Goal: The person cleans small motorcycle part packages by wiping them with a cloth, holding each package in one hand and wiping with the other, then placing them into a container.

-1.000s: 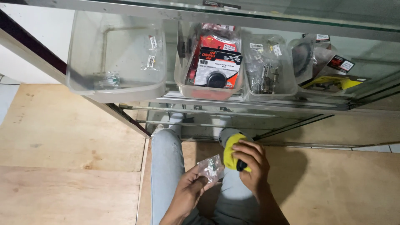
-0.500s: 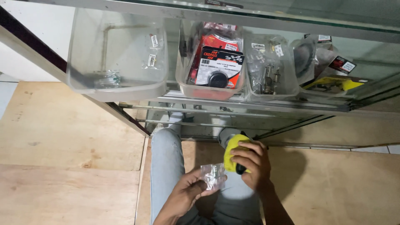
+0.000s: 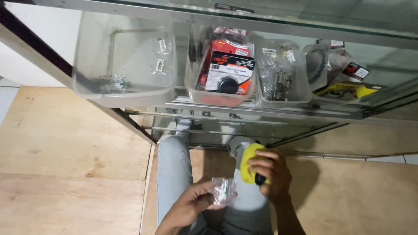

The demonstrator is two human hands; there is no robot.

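The head view looks straight down past a glass shelf to the person's legs in light jeans and a plywood floor [image 3: 65, 174].

The left hand [image 3: 191, 204] is curled around a small clear plastic bag [image 3: 223, 190], pinching it between thumb and fingertips above the left thigh; the bag holds small metal pieces, too blurred to tell apart.

The right hand [image 3: 270, 174] is closed on a yellow cloth [image 3: 248, 163] bunched around something dark, of which only a black tip shows under the fingers. Cloth and bag sit just beside each other, not touching.

On the shelf above stand three clear plastic bins: a nearly bare left bin [image 3: 124, 65], a middle bin [image 3: 220, 72] with red and black packages, and a right bin [image 3: 283, 74] of bagged metal hardware.
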